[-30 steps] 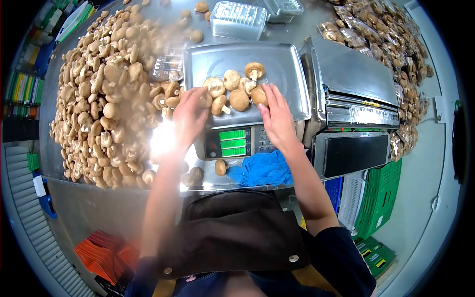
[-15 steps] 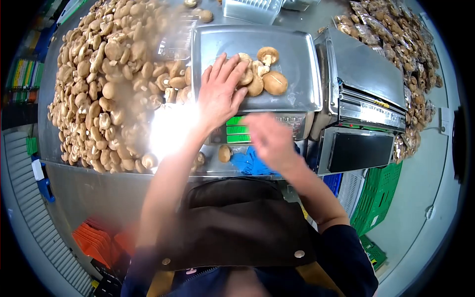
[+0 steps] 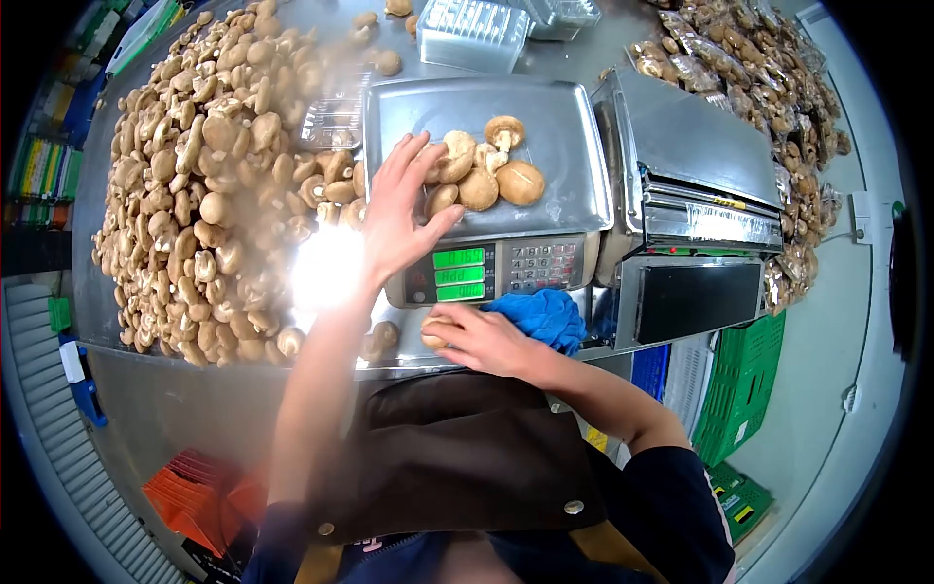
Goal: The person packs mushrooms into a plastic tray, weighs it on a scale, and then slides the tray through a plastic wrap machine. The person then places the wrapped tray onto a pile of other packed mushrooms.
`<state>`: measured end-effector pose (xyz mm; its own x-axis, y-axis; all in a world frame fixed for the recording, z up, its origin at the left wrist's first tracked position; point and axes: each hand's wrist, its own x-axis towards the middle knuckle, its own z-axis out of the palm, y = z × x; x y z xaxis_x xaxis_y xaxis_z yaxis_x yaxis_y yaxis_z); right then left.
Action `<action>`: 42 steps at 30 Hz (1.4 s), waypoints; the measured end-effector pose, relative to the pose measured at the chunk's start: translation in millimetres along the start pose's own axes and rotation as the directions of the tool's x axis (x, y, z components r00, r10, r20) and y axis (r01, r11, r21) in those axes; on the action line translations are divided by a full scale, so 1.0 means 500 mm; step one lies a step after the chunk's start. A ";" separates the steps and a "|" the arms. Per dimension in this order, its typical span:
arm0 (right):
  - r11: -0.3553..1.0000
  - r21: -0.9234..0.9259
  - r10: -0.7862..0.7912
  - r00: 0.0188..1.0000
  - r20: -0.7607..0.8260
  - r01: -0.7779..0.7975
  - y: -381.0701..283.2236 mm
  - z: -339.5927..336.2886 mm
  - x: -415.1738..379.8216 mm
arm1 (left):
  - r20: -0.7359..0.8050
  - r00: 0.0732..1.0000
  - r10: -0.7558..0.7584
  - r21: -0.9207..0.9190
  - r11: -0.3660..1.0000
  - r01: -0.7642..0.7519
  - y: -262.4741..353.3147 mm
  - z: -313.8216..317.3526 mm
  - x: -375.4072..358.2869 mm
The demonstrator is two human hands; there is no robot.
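Single shiitake mushroom: on the steel counter, in front of the scale, near its left front corner. My right hand is on it, palm down, fingers bent over the cap. The thumb is hidden, so I cannot tell whether the grip is closed.

Shiitake cluster: on the metal weighing tray, left of centre; caps touch or overlap, and one mushroom at the back shows its stem. My left hand lies over the tray's front left part, at the cluster's left side, fingers slightly spread and thumb held apart. I note no pinch there; fingertips reach the leftmost caps.

Digital scale: under the tray. Three green display windows lit, middle one reads "Add"; keypad to their right.

Crumpled blue material: just beside my right hand, against the scale's front edge.

Left: large loose shiitake heap. Behind it and the tray: clear plastic punnets. Right of the scale: metal-topped machine, then film-wrapped mushroom packs. Below right: green crates.
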<state>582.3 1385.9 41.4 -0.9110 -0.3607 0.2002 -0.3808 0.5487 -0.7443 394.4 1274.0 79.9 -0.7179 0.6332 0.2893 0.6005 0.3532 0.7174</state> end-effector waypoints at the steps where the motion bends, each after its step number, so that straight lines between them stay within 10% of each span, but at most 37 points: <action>1: 1.000 -0.013 -0.022 0.995 -0.096 0.021 -0.016 -0.037 0.009 | 0.006 1.000 -0.003 -0.007 1.000 0.003 -0.001 -0.002 -0.001; 3: 0.980 -0.199 -0.069 0.888 -0.454 -0.026 -0.010 -0.124 0.047 | 0.018 1.000 -0.009 -0.016 1.000 0.010 -0.002 -0.005 -0.002; 5: 0.989 0.042 0.126 0.656 -0.745 -0.142 0.000 -0.189 0.097 | 0.023 1.000 0.020 0.047 0.999 -0.021 0.000 0.005 0.002; 7: 0.974 -0.101 0.041 0.595 -0.803 -0.203 0.039 -0.220 0.138 | 0.047 0.998 0.032 0.114 0.993 -0.037 0.010 0.019 0.006; 12: 0.775 -0.539 -0.033 0.830 -0.556 -0.330 0.089 -0.202 0.142 | 0.002 0.999 0.044 0.075 0.996 -0.044 -0.003 0.035 0.001; 20: 0.972 0.049 0.207 0.751 -0.627 -0.228 0.125 -0.272 0.140 | -0.182 0.979 -0.093 -0.150 0.987 0.066 -0.021 -0.024 0.017; 42: 0.866 -0.116 0.326 0.725 -0.607 -0.486 0.188 -0.189 0.196 | -0.297 0.951 -0.085 0.325 0.927 0.185 -0.016 0.128 0.031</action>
<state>442.4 1473.3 51.3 -0.8809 0.3746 0.2894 0.0943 0.7379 -0.6683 401.1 1325.5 38.2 -0.8386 0.3671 0.4025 0.5387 0.6688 0.5124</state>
